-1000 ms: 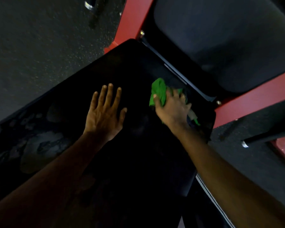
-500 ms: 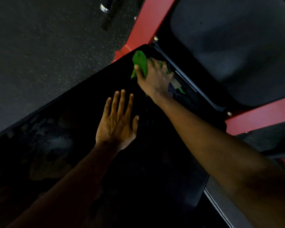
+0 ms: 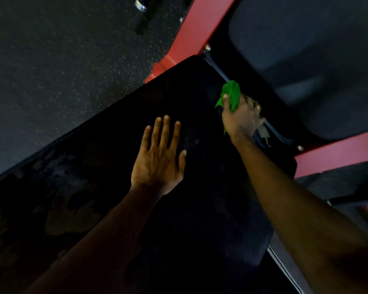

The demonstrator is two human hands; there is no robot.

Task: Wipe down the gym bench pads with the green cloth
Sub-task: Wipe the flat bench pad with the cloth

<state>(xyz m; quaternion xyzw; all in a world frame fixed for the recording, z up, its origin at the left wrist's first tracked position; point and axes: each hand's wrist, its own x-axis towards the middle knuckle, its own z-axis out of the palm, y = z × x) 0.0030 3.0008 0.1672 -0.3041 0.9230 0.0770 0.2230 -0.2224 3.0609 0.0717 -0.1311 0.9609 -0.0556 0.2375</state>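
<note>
Green cloth (image 3: 232, 92) bunched in right hand (image 3: 240, 119); left hand (image 3: 157, 164) flat.

A long black bench pad (image 3: 200, 219) runs diagonally across the view, and its near-left surface is blotched with dull patches. The left hand (image 3: 157, 164) lies flat on it, fingers straight. At the pad's far end, beside the gap to a second dark pad (image 3: 306, 49), a bunched green cloth (image 3: 232, 92) sits under the gripping right hand (image 3: 241, 120). A red frame (image 3: 198, 28) carries both pads over a speckled dark floor (image 3: 62, 60).
</note>
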